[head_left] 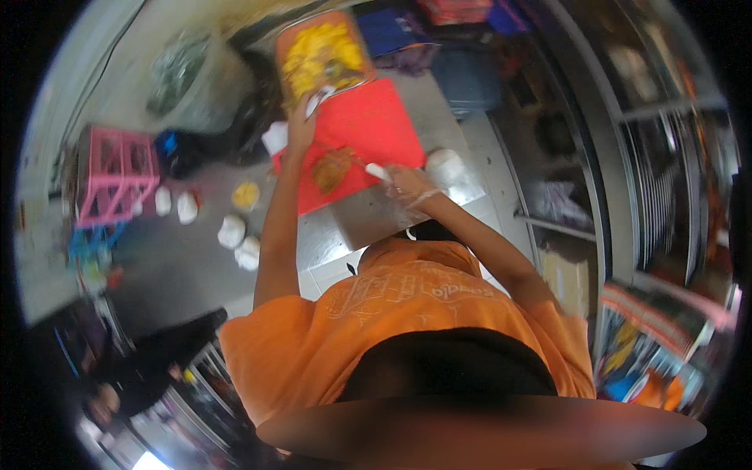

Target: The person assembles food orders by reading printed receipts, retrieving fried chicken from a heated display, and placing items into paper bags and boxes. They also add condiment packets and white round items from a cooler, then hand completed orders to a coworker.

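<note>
A red cutting board (356, 121) lies on the metal table, with a flat brown piece of food (330, 172) near its front edge. My right hand (411, 186), in a clear plastic glove, is closed round a white-handled tool (377, 171). The tool's thin working end points at the brown food and is too blurred to name. My left hand (301, 125) reaches to the near edge of a metal tray (371, 69) full of yellow chunks (325, 51). Its fingers close on a small white thing (319, 100), blurred, perhaps a handle.
White lumps (232, 232) and a yellow round piece (246, 195) lie left on the metal table (196, 270), near a pink basket (117, 174). A clear bag (200, 86) stands behind. A white round object (445, 166) sits by the right edge. A person (141, 376) is at lower left.
</note>
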Demonstrator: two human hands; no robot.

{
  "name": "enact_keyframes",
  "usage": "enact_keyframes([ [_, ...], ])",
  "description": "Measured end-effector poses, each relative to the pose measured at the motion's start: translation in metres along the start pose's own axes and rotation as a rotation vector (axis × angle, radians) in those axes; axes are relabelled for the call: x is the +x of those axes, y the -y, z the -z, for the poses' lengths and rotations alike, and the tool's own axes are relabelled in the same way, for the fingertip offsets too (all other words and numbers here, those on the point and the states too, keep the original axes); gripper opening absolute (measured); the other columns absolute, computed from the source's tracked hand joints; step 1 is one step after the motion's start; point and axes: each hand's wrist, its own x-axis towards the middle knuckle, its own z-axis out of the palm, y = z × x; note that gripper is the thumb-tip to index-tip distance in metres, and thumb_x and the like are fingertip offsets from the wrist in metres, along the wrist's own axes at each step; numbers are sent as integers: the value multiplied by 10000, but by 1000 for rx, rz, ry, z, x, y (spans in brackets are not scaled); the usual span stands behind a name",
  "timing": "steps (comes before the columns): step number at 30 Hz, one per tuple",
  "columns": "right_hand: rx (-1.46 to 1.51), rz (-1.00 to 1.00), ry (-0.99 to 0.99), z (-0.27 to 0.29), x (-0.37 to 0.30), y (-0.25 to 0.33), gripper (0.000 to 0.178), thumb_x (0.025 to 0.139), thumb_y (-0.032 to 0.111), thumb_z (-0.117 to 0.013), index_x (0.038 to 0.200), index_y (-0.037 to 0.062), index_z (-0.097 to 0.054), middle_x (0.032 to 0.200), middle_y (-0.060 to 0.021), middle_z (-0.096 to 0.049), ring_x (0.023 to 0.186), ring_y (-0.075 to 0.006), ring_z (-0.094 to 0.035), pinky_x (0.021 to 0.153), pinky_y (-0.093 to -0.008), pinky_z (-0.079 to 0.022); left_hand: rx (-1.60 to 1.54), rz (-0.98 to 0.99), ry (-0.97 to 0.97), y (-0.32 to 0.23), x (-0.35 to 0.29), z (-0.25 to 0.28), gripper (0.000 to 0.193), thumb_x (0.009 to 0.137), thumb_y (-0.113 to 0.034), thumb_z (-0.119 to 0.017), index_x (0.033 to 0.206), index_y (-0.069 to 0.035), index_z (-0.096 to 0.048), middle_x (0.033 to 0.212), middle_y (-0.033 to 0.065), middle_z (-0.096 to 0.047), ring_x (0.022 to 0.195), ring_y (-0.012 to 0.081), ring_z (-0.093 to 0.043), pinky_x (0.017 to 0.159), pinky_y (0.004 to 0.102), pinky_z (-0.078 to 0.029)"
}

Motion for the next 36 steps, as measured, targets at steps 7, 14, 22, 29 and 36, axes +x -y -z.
enact_keyframes([
  [7, 28, -104, 165, 9, -4, 44, 273, 887, 236, -542, 967, -25, -542, 796, -239, -599, 730, -384, -600, 662, -446, -463, -45, 247, 89, -11, -15, 23, 416, 781, 27, -536, 1182, -81, -517, 977, 234, -617, 950, 388, -607, 765, 394, -470],
  [14, -76, -176, 167, -12, 14, 36, 262, 886, 213, -543, 985, -30, -546, 800, -245, -606, 773, -396, -617, 668, -453, -475, -7, 248, 52, 10, -35, 21, 411, 768, 47, -523, 1160, -77, -532, 1015, 219, -620, 996, 379, -590, 808, 387, -463],
  [22, 73, -89, 125, -36, -5, 39, 278, 881, 220, -532, 1028, -17, -548, 819, -243, -607, 775, -407, -600, 685, -451, -468, 60, 311, 93, 12, -54, 36, 380, 766, 35, -531, 1139, -40, -543, 1061, 217, -612, 1014, 378, -585, 842, 411, -456],
  [29, 135, -9, 234, -45, 0, 10, 275, 874, 220, -527, 1100, 68, -563, 890, -199, -628, 821, -362, -616, 737, -435, -470, 176, 3, 175, 28, -35, 37, 373, 803, -38, -521, 1173, 2, -545, 1146, 204, -589, 1099, 318, -551, 942, 386, -421],
  [36, -251, 144, -306, -14, 28, 0, 245, 802, 204, -559, 1027, 113, -598, 948, -113, -649, 897, -309, -632, 759, -475, -502, 570, -64, -425, -97, 25, 115, 363, 925, -244, -469, 1190, -4, -526, 1015, 144, -638, 890, 257, -619, 754, 392, -497],
])
